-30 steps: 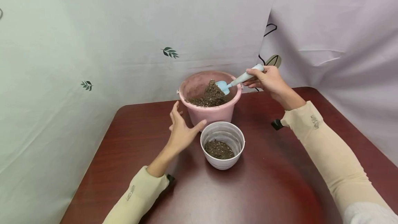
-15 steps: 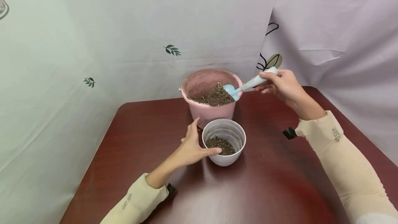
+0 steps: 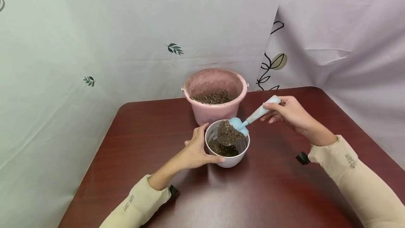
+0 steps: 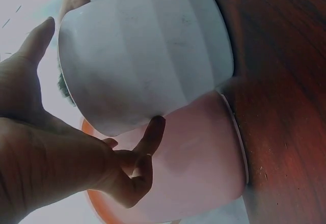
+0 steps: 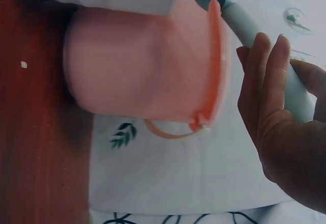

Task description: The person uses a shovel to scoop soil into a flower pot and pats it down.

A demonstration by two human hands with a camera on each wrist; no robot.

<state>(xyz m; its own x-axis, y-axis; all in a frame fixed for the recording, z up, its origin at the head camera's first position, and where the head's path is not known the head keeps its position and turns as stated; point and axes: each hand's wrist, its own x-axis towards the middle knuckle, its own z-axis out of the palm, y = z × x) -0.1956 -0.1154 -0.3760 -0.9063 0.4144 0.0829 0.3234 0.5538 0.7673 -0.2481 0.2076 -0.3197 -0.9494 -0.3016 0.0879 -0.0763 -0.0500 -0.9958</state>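
Note:
My right hand (image 3: 289, 115) holds a small light-blue trowel (image 3: 260, 114) by its handle, with the thumb on top. Dark soil (image 3: 228, 133) is heaped on the blade, which tilts down over the mouth of a white flower pot (image 3: 244, 147). Inside the pot lies more soil (image 3: 221, 148). My left hand (image 3: 197, 150) spans the pot's left side, its thumb at the front rim and fingers at the back. A finger touches the pot's ridged wall in the left wrist view (image 4: 155, 127). Several fingers show along the trowel's handle (image 5: 298, 94) in the right wrist view.
Right behind the pot stands a pink bucket (image 3: 215, 112) partly filled with soil, its handle (image 5: 168, 132) hanging down. Both stand on a dark red-brown table (image 3: 148, 129). White cloth with printed leaves (image 3: 174, 49) hangs at the back and sides.
The loaded trowel has left the bucket and come forward and down over the pot. My left hand has moved from beside the bucket onto the pot's left side.

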